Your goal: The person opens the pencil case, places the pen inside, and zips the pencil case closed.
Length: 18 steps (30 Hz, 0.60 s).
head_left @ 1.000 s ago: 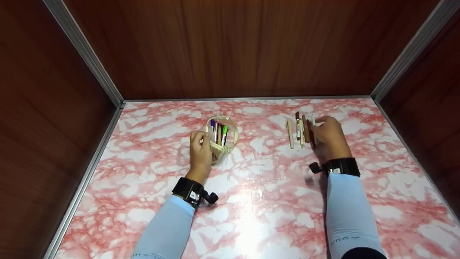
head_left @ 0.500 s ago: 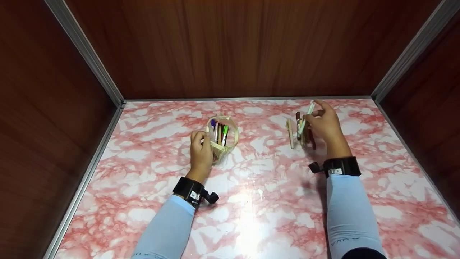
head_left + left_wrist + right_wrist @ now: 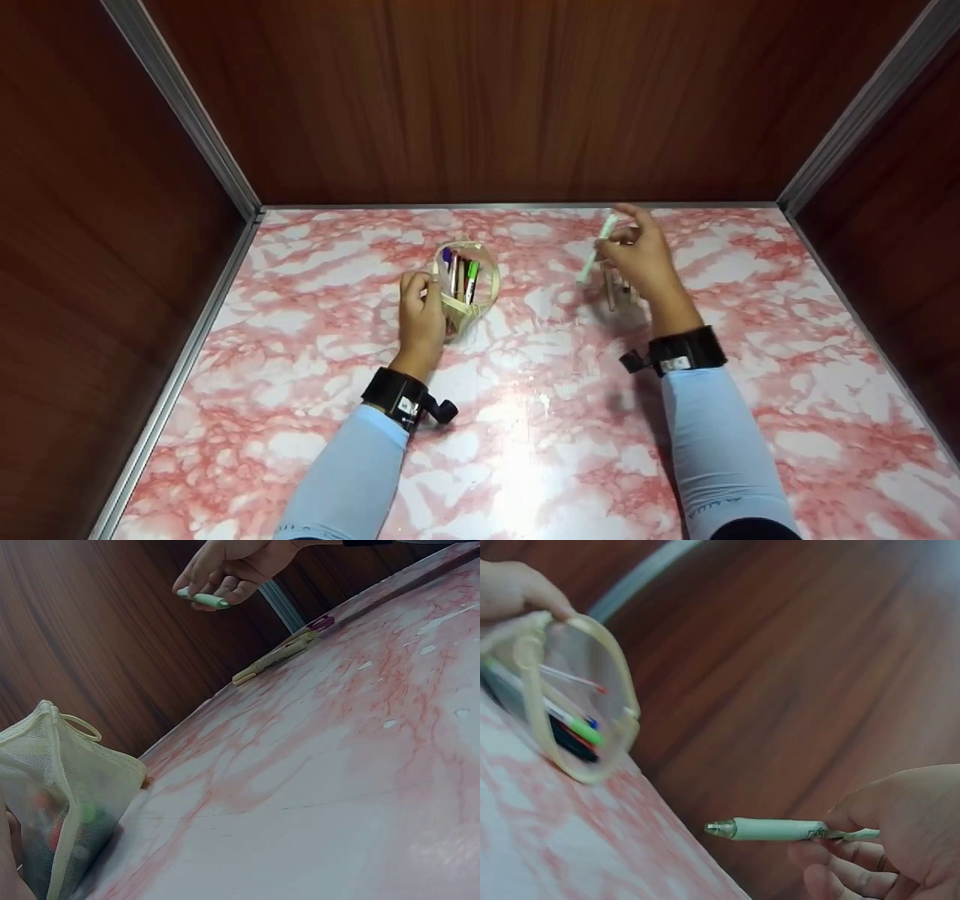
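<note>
One pale green pen [image 3: 776, 830] is what we see pinched between the thumb and fingers of the right hand [image 3: 643, 259], raised above the table [image 3: 562, 420] near some loose pens [image 3: 610, 290]. Well to the left, we find the left hand [image 3: 421, 316] gripping the rim of an open mesh pouch [image 3: 97, 784] with a green-capped marker [image 3: 471, 279] and others inside.

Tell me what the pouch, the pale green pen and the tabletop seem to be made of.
Pouch: probably synthetic netting, matte, with cream fabric-like edging; a fine weave shows, and colours blur through it.
Pale green pen: likely plastic, smooth and even-coloured, with a see-through tip.
Tabletop: perhaps laminate or printed film, glossy, as it throws back a bright glare; stone can't be ruled out.
</note>
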{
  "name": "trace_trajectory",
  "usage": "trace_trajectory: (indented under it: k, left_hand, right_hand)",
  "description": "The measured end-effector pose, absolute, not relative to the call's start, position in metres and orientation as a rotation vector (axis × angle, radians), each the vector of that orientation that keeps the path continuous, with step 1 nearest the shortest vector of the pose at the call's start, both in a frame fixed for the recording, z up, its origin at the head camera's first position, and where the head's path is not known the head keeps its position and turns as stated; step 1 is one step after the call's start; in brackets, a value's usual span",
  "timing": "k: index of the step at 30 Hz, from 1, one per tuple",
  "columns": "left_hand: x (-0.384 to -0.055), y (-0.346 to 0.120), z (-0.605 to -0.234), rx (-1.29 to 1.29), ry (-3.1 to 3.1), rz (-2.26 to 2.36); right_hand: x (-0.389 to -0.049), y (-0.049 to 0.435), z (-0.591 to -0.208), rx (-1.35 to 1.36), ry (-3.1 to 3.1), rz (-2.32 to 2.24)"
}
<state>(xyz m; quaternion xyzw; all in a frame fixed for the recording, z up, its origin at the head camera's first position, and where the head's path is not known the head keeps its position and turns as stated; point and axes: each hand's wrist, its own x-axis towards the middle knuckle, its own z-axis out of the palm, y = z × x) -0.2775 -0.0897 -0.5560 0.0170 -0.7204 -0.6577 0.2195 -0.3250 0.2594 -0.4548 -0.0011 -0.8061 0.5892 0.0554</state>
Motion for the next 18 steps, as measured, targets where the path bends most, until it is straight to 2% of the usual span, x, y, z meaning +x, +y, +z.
trace_trajectory:
  k: [10, 18]
  left_hand:
    - [-0.277, -0.089, -0.556, 0.049, -2.002, -1.816]
    - [-0.277, -0.091, -0.556, 0.066, -1.982, -1.844]
  right_hand:
    - [-0.323, 0.171, -0.478, 0.153, -2.277, 2.034]
    - [-0.322, 0.110, -0.499, 0.110, -2.330, 2.155]
